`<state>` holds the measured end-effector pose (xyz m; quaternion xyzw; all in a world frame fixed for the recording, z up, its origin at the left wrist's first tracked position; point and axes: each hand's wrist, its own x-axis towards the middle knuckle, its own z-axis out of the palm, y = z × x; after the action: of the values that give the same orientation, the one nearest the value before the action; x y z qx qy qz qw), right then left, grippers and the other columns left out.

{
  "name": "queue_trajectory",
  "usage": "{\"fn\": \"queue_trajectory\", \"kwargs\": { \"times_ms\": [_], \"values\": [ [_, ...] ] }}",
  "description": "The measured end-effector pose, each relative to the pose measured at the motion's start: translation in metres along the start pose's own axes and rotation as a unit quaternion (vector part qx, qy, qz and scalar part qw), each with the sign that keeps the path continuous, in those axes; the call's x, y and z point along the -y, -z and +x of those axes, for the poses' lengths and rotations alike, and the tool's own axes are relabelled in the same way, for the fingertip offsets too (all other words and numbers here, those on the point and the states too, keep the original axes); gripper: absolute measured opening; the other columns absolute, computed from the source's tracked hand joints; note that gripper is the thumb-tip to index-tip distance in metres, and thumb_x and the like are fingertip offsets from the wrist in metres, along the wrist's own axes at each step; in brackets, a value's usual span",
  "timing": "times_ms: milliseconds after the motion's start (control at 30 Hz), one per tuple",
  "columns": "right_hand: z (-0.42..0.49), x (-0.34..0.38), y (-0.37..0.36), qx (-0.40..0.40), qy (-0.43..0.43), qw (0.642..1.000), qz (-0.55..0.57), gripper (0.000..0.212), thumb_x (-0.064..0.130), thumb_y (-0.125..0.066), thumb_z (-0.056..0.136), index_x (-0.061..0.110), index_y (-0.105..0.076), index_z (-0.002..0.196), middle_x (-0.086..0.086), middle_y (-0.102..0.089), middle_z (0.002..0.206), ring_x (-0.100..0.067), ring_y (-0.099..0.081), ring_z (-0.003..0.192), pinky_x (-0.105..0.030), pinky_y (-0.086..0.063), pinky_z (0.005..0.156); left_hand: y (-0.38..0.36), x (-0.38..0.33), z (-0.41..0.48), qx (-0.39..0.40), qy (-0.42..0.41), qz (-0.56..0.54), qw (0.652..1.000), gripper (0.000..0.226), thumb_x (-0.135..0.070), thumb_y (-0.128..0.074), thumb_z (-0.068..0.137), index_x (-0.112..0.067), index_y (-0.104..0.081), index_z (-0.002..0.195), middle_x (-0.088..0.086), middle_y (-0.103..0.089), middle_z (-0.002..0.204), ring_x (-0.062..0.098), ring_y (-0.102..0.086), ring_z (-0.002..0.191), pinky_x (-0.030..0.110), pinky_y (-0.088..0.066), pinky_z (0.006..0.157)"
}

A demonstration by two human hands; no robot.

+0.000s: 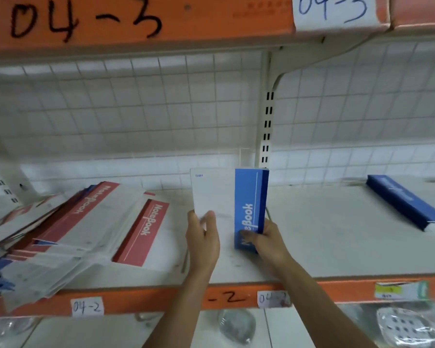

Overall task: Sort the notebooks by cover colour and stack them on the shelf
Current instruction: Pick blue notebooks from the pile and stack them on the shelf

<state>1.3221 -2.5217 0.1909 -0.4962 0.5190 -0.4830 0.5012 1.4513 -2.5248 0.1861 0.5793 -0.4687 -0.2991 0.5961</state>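
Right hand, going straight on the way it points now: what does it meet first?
The right hand, gripping the blue-and-white notebook, points toward the rear. Its way looks free up to the white wire-grid back panel beside the slotted cream upright, though depth is unclear.

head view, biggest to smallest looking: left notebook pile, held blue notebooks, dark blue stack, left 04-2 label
1. left notebook pile
2. held blue notebooks, nearer the camera, so unsure against the next
3. dark blue stack, cut off by the frame edge
4. left 04-2 label
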Motion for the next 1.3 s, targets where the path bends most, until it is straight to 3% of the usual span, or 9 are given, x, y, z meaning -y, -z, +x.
{"fn": "queue_trajectory", "kwargs": {
  "times_ms": [133, 233, 400, 600, 733, 900, 1067, 1200, 1300],
  "values": [
    [-0.008, 0.012, 0.006, 0.009, 0.019, 1.000, -0.008, 0.040, -0.003, -0.063, 0.081, 0.018, -0.050, 0.113, -0.007, -0.064, 0.115, -0.012, -0.065, 0.090, -0.021, -0.053, 0.071, 0.005, -0.017, -0.011, -0.013, -0.052, -0.011, 0.998, 0.010, -0.017, -0.049, 0.097, -0.010, -0.044, 0.092, -0.007, -0.057, 0.083, -0.005, -0.058, 0.073, 0.008, -0.046, 0.064],
    [-0.016, 0.033, 0.019, -0.156, 0.134, 0.969, -0.136, 0.073, 0.012, -0.071, 0.080, 0.012, -0.030, 0.140, -0.003, -0.042, 0.141, -0.014, -0.046, 0.124, -0.020, -0.036, 0.098, 0.006, -0.037, -0.005, -0.012, -0.180, 0.094, 0.979, 0.010, -0.018, -0.050, 0.097, -0.009, -0.048, 0.093, -0.004, -0.058, 0.084, 0.007, -0.061, 0.077, 0.016, -0.045, 0.063],
    [-0.034, 0.070, 0.045, -0.340, 0.384, 0.763, -0.394, 0.075, 0.000, -0.064, 0.077, 0.006, -0.029, 0.143, -0.015, -0.023, 0.153, -0.027, -0.016, 0.143, -0.040, -0.016, 0.117, -0.012, -0.080, 0.009, -0.043, -0.450, 0.438, 0.777, 0.018, -0.026, -0.060, 0.085, -0.009, -0.059, 0.089, 0.006, -0.063, 0.082, 0.028, -0.057, 0.076, 0.036, -0.044, 0.066],
    [-0.038, 0.058, 0.089, -0.315, 0.290, 0.673, -0.603, 0.044, 0.000, -0.069, 0.065, 0.010, -0.065, 0.108, -0.008, -0.069, 0.100, -0.030, -0.061, 0.108, -0.047, -0.021, 0.112, -0.047, -0.085, -0.006, 0.035, -0.572, 0.445, 0.688, 0.016, -0.018, -0.073, 0.078, -0.014, -0.058, 0.082, 0.001, -0.061, 0.079, 0.026, -0.055, 0.076, 0.032, -0.026, 0.070],
    [-0.051, 0.061, 0.126, -0.199, 0.169, 0.726, -0.636, 0.015, 0.006, -0.055, 0.084, 0.012, -0.063, 0.094, -0.008, -0.065, 0.082, -0.032, -0.061, 0.079, -0.033, -0.038, 0.068, -0.078, -0.080, -0.016, 0.061, -0.625, 0.410, 0.661, 0.020, -0.014, -0.078, 0.072, -0.017, -0.059, 0.076, -0.001, -0.057, 0.074, 0.024, -0.055, 0.075, 0.033, -0.034, 0.081],
    [-0.052, 0.055, 0.178, -0.200, 0.147, 0.803, -0.542, 0.007, 0.013, -0.046, 0.095, 0.009, -0.052, 0.093, -0.013, -0.062, 0.097, -0.033, -0.055, 0.090, -0.031, -0.030, 0.063, -0.130, -0.082, -0.026, 0.026, -0.558, 0.329, 0.762, 0.060, -0.028, -0.079, 0.070, -0.016, -0.055, 0.124, 0.008, -0.050, 0.134, 0.025, -0.034, 0.132, 0.049, -0.018, 0.114],
    [-0.036, 0.048, 0.255, -0.262, 0.100, 0.900, -0.333, 0.012, 0.014, -0.049, 0.095, 0.007, -0.057, 0.098, -0.008, -0.062, 0.091, -0.026, -0.058, 0.083, -0.028, -0.041, 0.064, -0.206, -0.085, -0.062, 0.022, -0.219, 0.230, 0.948, 0.102, -0.033, -0.073, 0.080, -0.016, -0.002, 0.152, 0.019, 0.001, 0.158, 0.033, -0.010, 0.145, 0.046, -0.024, 0.114],
    [-0.011, 0.042, 0.331, -0.268, 0.046, 0.957, -0.101, 0.016, 0.012, -0.054, 0.090, 0.012, -0.049, 0.075, -0.003, -0.054, 0.075, -0.023, -0.053, 0.069, -0.026, -0.041, 0.053, -0.283, -0.084, -0.090, 0.209, 0.020, 0.063, 0.976, 0.043, -0.031, -0.044, 0.099, -0.018, -0.036, 0.139, 0.005, -0.059, 0.117, 0.028, -0.058, 0.108, 0.038, -0.049, 0.089],
    [0.005, 0.041, 0.378, -0.254, 0.031, 0.961, -0.105, 0.006, 0.015, -0.054, 0.091, 0.010, -0.055, 0.089, -0.008, -0.062, 0.092, -0.027, -0.058, 0.087, -0.033, -0.048, 0.069, -0.336, -0.094, -0.114, 0.212, 0.046, -0.021, 0.976, 0.012, -0.022, -0.037, 0.101, -0.024, -0.048, 0.106, -0.004, -0.057, 0.100, 0.015, -0.061, 0.084, 0.031, -0.056, 0.067]
  ]
}}
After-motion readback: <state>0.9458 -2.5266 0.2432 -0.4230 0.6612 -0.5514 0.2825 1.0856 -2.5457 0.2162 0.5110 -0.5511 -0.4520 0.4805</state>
